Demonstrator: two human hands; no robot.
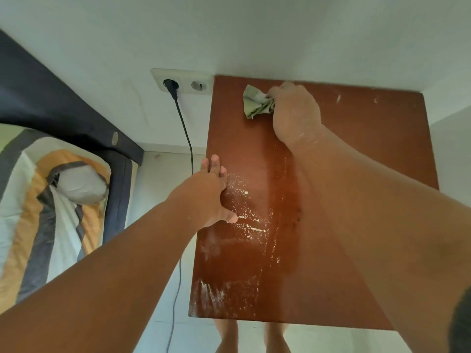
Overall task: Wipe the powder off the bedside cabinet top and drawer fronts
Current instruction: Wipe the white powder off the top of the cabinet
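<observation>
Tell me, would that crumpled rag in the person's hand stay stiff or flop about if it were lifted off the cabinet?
The rag looks soft: it bunches into loose folds in the right hand, so it would probably droop. It seems thin and likely light. Pushed across the cabinet top, it should slide and drag the powder rather than roll.

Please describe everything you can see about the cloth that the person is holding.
The cloth is a small, crumpled rag, pale green with whitish patches, seemingly thin fabric. The right hand grips it bunched up, with its free end sticking out to the left. It presses on the far end of the reddish-brown cabinet top, close to the wall. The left hand does not touch it.
</observation>
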